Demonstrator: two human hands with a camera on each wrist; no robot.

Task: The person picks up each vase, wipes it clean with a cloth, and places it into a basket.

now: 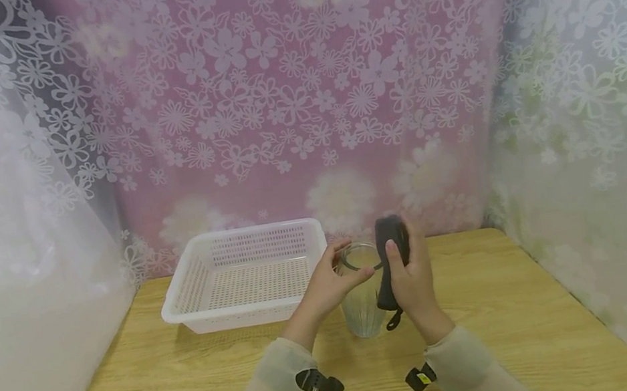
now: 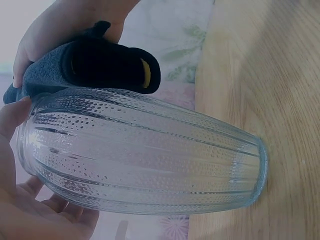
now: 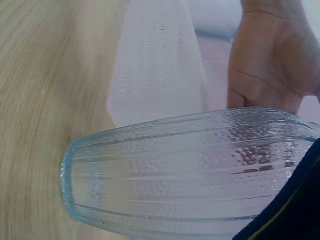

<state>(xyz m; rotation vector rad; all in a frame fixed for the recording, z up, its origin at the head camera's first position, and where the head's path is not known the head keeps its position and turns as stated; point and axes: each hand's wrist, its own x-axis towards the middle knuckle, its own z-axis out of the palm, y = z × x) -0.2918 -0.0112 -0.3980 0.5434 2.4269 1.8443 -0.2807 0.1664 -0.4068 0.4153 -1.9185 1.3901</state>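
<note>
A clear ribbed glass vase (image 1: 363, 318) with a dotted texture stands upright on the wooden table (image 2: 280, 75). My left hand (image 1: 328, 282) grips it around the neck, thumb on the near side and fingers behind. In my right hand (image 1: 414, 278) is a dark folded cloth (image 1: 389, 235) with a hanging loop and a yellow stripe at its edge. The cloth lies along the right side of the vase's shoulder, near the rim. In the right wrist view the dark cloth (image 3: 295, 210) covers part of the vase (image 3: 175, 175).
A white perforated plastic basket (image 1: 229, 321) sits at the back left of the table, close to my left hand. Pink flowered curtain (image 1: 291, 124) hangs behind the table's far edge, with pale sheets (image 1: 609, 178) on both sides.
</note>
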